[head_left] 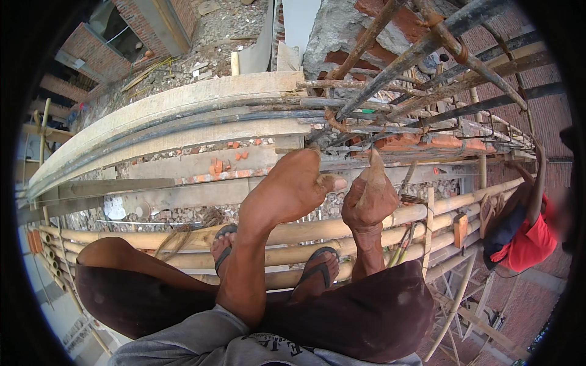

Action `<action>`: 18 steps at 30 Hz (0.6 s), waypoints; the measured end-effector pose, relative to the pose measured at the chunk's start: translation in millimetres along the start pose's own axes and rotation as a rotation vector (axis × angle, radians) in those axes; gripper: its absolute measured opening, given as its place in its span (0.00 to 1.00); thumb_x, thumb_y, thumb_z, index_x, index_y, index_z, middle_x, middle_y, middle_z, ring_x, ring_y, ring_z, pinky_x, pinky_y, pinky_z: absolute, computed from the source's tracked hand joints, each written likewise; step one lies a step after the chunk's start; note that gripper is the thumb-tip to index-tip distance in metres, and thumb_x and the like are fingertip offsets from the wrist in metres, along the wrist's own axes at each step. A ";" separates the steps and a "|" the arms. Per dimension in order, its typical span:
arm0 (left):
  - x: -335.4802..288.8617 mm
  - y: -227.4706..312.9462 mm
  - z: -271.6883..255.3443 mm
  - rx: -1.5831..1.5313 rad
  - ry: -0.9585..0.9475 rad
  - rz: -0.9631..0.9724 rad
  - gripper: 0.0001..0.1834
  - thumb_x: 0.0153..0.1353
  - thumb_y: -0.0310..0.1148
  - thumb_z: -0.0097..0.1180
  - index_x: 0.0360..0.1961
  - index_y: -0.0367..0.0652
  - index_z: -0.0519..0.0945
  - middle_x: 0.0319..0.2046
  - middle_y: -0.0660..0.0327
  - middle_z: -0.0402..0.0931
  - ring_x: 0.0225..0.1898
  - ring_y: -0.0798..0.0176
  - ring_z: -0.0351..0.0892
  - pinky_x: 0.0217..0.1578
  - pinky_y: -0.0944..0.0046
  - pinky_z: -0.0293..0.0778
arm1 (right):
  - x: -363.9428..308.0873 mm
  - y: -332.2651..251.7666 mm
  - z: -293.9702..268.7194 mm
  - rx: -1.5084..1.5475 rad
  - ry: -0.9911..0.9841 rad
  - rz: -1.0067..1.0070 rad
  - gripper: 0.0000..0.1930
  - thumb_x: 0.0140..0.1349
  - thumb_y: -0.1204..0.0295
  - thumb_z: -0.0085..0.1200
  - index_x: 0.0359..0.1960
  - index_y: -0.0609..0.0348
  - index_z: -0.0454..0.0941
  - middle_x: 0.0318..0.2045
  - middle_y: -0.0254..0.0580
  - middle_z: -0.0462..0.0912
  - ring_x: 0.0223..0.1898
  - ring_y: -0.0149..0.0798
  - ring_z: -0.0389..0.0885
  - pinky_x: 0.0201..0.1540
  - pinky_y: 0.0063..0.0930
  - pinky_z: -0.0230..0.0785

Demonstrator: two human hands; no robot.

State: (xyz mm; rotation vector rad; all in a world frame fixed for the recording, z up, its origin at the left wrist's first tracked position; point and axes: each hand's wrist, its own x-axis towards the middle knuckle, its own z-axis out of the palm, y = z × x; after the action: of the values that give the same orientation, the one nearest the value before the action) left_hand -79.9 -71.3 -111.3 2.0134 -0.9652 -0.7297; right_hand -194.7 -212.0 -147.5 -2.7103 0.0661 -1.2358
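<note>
1. Head view: the person squats on a bamboo scaffold (342,229), both arms stretched forward to a rebar cage (421,125) that lies in a long wooden beam form (183,113).
2. Left hand (287,189) is loosely curled, thumb out to the right, its fingers reaching the near edge of the cage; whether they grip a bar I cannot tell, as the back of the hand hides them.
3. Right hand (369,195) is closed narrow, fingers bunched and pointing up at the cage's near lower bar (366,143). It seems to pinch something thin, perhaps tie wire, but that is too small to confirm.
4. Handling, as a judgement: the cage is steel, rusty and rough, so it is heavy, stiff and not slippery. It will not flex under a hand, and rust and wire ends could scratch bare skin.
5. Best hold looks to be around a single long bar between two stirrups, where the fingers can wrap fully.
6. Long axis: the cage runs left to right along the form, its bars rising toward the upper right over a brick wall (549,116).
7. Another person in a red shirt (531,241) crouches well apart at the right, on the same scaffold.
</note>
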 end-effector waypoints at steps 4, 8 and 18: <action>-5.7 11.9 -7.2 -0.062 -0.040 -0.045 0.30 0.60 0.50 0.61 0.40 0.25 0.73 0.30 0.36 0.74 0.33 0.35 0.76 0.37 0.46 0.70 | 12.4 8.7 -21.2 -0.068 -0.075 -0.053 0.22 0.59 0.83 0.50 0.58 0.78 0.69 0.33 0.54 0.83 0.21 0.44 0.78 0.24 0.35 0.70; -6.9 16.6 -10.9 -0.001 -0.022 -0.045 0.31 0.59 0.52 0.61 0.35 0.26 0.73 0.30 0.37 0.73 0.38 0.35 0.73 0.42 0.45 0.68 | 22.0 12.9 -29.7 -0.090 -0.186 -0.109 0.24 0.58 0.83 0.51 0.59 0.74 0.70 0.30 0.50 0.82 0.21 0.43 0.76 0.24 0.35 0.67; -6.3 16.0 -10.9 0.042 0.075 -0.030 0.29 0.59 0.50 0.62 0.33 0.26 0.75 0.27 0.37 0.73 0.36 0.36 0.75 0.40 0.46 0.68 | 29.0 8.6 -50.5 -0.207 -0.359 -0.204 0.29 0.53 0.82 0.56 0.61 0.70 0.71 0.19 0.36 0.70 0.19 0.38 0.69 0.23 0.32 0.60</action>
State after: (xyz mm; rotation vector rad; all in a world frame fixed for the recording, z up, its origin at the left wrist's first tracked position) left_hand -81.2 -68.4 -91.3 2.0805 -0.9160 -0.6498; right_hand -213.5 -230.0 -94.7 -3.1412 -0.1366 -0.8035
